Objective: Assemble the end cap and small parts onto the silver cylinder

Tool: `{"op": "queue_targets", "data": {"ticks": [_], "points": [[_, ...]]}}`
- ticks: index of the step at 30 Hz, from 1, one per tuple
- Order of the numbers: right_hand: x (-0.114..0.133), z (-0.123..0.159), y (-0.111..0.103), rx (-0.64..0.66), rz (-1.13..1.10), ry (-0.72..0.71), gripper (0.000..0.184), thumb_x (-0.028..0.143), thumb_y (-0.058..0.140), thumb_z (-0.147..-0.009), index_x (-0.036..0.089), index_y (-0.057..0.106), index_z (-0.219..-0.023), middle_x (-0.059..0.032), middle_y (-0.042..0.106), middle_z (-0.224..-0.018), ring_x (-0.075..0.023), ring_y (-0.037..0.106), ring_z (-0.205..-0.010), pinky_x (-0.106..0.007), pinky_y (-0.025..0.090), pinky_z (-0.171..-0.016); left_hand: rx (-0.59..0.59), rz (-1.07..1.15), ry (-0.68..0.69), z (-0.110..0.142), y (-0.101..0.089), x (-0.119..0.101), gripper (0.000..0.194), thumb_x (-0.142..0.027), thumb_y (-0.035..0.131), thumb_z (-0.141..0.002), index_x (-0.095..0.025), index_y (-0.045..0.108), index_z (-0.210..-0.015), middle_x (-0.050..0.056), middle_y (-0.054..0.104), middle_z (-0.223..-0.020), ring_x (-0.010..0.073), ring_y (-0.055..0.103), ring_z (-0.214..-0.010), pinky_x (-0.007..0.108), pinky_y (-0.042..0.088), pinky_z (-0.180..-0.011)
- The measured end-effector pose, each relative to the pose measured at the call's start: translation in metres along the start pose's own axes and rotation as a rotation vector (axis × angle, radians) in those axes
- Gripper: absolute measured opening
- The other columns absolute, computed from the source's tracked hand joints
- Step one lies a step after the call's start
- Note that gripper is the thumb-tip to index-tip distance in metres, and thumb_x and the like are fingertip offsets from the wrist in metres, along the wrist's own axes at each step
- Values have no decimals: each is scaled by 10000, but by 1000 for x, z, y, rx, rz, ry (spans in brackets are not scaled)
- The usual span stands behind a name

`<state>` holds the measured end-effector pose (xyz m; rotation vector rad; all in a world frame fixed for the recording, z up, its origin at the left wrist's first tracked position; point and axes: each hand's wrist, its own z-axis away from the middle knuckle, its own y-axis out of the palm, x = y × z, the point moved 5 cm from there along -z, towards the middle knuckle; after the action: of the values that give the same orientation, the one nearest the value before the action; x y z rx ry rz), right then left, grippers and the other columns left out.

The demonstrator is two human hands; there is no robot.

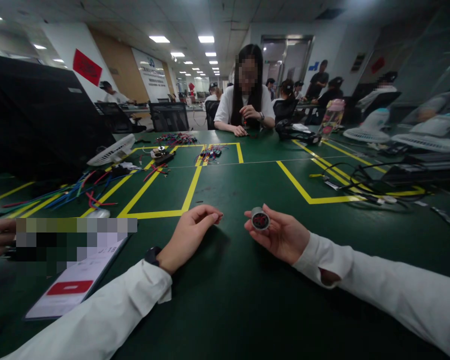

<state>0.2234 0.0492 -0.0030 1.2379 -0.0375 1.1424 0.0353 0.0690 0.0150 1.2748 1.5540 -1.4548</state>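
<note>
Green table [225, 300], yellow tape lines [193, 187]; white sleeves [108, 305]; silver-grey round part [260, 219].

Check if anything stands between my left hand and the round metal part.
Only fingertips of the right hand, beside the round metal part; nothing else visible stands between that part and the left hand.

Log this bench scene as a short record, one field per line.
Right hand: holds a round metal part, its dark face toward the camera
Left hand: fingertips close together; whether they hold something small, cannot tell
Surface: green table with yellow tape
Beyond the hands: wires, a bottle
Across: a seated person with both hands near the tabletop
</note>
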Motion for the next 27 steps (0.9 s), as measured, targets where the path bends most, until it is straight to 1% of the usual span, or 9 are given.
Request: {"op": "queue_targets", "data": {"ticks": [4,10,13,16,17,19,21,24,27], "points": [[2,1,-6,-12,-21,-12,367,348,394,-918,73,475,-1146,-109,674,-855,-131,670,-790,-218,552,-724,16,11,2,0,1,0,186,-332,554,-798,-176,649,-836,38,671,-844,180,606,-807,288,448,-756],[2,3,-4,-7,-2,-20,378,341,387,-921,87,443,-1195,-100,663,-886,-122,666,-796,-215,547,-725,8,-9,7,0,1,-2,189,-336,551,-794,-180,651,-829,38,675,-837,187,611,-805,295,452,-750],[3,3,-4,29,61,-111,428,283,462,-886,184,359,-1290,-57,643,-936,-146,656,-855,-292,554,-747,20,-13,5,0,1,-2,193,-335,548,-796,-178,651,-838,42,676,-851,191,613,-820,300,453,-760],[3,4,-2,107,176,-212,599,249,543,-832,325,255,-1352,-10,608,-972,-165,641,-873,-396,552,-735,25,-23,6,0,1,-1,187,-331,547,-801,-179,650,-838,39,675,-844,188,613,-815,297,453,-758],[3,5,0,134,232,-247,634,260,553,-825,359,232,-1363,-3,594,-982,-163,633,-864,-410,551,-720,25,-23,7,0,1,-1,185,-330,548,-804,-179,649,-839,38,675,-843,187,613,-813,296,454,-756],[5,9,3,166,420,-358,646,289,558,-822,384,235,-1374,-8,569,-1002,-146,611,-842,-391,548,-696,27,-25,15,1,2,-2,185,-330,543,-812,-180,644,-852,39,673,-858,186,612,-815,294,458,-751],[9,15,7,144,717,-537,599,307,582,-805,362,336,-1348,-28,547,-1050,-135,575,-863,-342,535,-711,42,-46,41,4,4,-6,190,-330,531,-826,-185,632,-895,41,667,-896,187,609,-830,296,461,-752],[14,28,18,80,1178,-823,539,328,655,-740,334,489,-1253,-42,528,-1068,-144,524,-895,-290,500,-710,61,-126,142,10,9,-17,208,-318,515,-845,-194,606,-985,49,644,-961,186,593,-870,305,459,-782],[12,35,26,75,1430,-1000,557,367,686,-701,342,507,-1228,-39,524,-980,-143,503,-814,-273,464,-634,93,-209,274,18,16,-28,227,-298,535,-841,-196,583,-1038,55,621,-991,184,573,-898,311,448,-814]]}}
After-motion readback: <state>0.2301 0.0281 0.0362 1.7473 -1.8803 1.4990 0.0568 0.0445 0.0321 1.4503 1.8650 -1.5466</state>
